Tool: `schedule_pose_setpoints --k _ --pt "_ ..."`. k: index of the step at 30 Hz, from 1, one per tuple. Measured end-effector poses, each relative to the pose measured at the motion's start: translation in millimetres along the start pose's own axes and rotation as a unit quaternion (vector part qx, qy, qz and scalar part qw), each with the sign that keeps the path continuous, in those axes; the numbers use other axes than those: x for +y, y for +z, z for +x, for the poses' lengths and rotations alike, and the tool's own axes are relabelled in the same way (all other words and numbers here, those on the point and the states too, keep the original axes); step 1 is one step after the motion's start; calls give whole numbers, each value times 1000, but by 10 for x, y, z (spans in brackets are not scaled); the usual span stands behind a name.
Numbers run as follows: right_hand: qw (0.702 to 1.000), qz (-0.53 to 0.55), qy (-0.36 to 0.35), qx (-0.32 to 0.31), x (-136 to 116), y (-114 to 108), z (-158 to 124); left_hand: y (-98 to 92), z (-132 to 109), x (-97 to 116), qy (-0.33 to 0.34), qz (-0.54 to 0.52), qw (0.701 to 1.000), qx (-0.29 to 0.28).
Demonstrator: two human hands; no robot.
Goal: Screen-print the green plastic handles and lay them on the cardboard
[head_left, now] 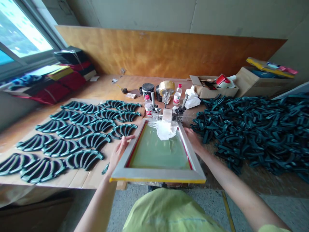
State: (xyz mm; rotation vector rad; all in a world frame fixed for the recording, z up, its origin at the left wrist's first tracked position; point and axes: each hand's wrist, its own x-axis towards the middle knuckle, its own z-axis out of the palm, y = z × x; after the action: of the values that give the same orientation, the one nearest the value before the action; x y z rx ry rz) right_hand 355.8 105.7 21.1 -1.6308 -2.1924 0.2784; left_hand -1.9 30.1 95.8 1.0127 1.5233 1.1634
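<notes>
In front of me a silver screen-printing frame (158,175) with green mesh slopes up towards a clamp (169,114) at its far end. White ink or a pale sheet (166,129) lies at the far part of the mesh. My left hand (120,149) is beside the frame's left edge, index finger stretched out to the rim; what lies under its palm is hidden. My right hand (192,138) is by the right edge, its fingertips partly behind the frame. Dark green curved slatted parts (72,135) lie in rows on cardboard at the left.
A large heap of dark green pieces (260,132) covers the right side. Behind the clamp stand red-capped bottles (177,95), a dark tub (147,88) and a roll of tape (166,87). Cardboard boxes (263,85) stand at the back right, red boxes (55,83) at the left.
</notes>
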Motion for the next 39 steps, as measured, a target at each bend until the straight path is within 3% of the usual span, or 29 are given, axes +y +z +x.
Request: schedule_pose_setpoints --k 2,5,7,10,12,15,18,21,23,25,29,33,35,39 --pt "998 0 15 57 7 -137 219 -18 -104 -305 -56 3 998 -35" --pt "995 3 -44 92 -236 -220 604 31 -115 -737 -102 -9 994 -47" --pt "996 -24 -73 51 -475 -181 816 63 -65 -935 -112 13 993 -38" --pt "994 -79 -49 -62 -738 -49 943 70 3 -1049 -117 20 992 -31" --pt "988 -104 -50 -105 -797 32 865 61 18 -1042 -130 11 991 -31" --pt "978 -103 -141 -111 -748 55 569 58 6 -1003 -146 5 989 -28" --pt "959 -81 -234 -139 -645 -67 291 72 -16 -981 -149 2 988 -32" --pt "944 -64 -273 -176 -579 -212 257 88 -32 -957 -143 12 989 -28" --pt "949 -55 -256 -174 -578 -227 334 95 -40 -934 -138 22 990 -19" --pt "965 -53 -222 -129 -601 -149 380 97 -45 -913 -134 22 991 -13" --pt "968 -45 -243 -38 -608 93 161 89 -47 -906 -128 5 992 -10" --pt "961 -6 -272 -56 -543 66 -8 88 -61 -900 -125 -10 992 -23" --pt "970 19 -234 -61 -555 -27 146 86 -75 -843 -134 -21 990 -31" --pt "993 53 -100 -37 -655 -214 744 34 -103 -559 -149 -39 986 -67"
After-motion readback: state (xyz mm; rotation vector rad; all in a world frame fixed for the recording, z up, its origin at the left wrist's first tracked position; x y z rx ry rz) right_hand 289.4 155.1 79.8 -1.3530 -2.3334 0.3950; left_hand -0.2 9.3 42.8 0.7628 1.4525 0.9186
